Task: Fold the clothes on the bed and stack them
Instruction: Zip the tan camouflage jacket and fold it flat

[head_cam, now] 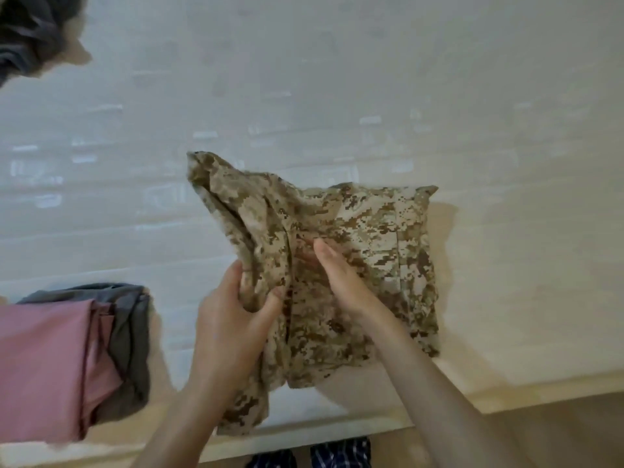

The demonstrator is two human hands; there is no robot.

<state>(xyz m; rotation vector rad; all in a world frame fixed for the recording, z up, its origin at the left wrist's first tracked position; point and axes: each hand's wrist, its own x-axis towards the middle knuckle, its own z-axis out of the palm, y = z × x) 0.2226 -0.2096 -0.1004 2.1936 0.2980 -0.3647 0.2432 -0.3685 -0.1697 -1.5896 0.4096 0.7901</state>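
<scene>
Fingers of the left hand grip a fold of the camo garment (that edge lifted), right hand just beside, pressing flat with straight fingers; garment's on the bed, folded stack further left.

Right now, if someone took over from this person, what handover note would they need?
Left hand grips the left flap of the camo garment; right hand presses flat on its middle. It lies half folded on the bed. Done: a pink piece folded on a grey piece, at the left. Left: finish this fold, stack it, then the dark heap at the far left.
</scene>
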